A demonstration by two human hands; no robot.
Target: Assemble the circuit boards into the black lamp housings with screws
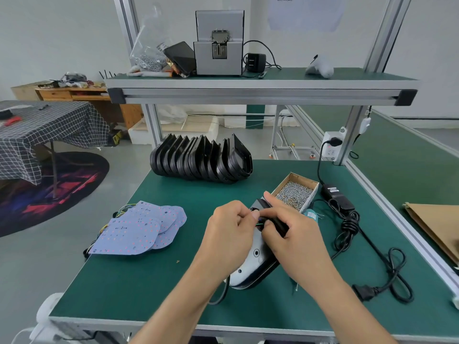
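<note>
So, housing: black lamp housing [260, 264] with a white board inside is propped tilted on the green bench [139, 276], probably for wire access.
Left hand [227, 235]: curled, thin wires pinched.
Right hand [290, 234]: housing's rim gripped, forefinger out.
Screws: small shiny ones heaped in a cardboard box [295, 192] just beside.
Spares: flat pale circuit boards [139, 229] fanned left, glossy curved housings [201, 158] stacked behind.

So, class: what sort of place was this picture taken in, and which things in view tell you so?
Probably a small assembly workshop: a row of black lamp housings, a pile of circuit boards and a box of screws on a green bench.
</note>
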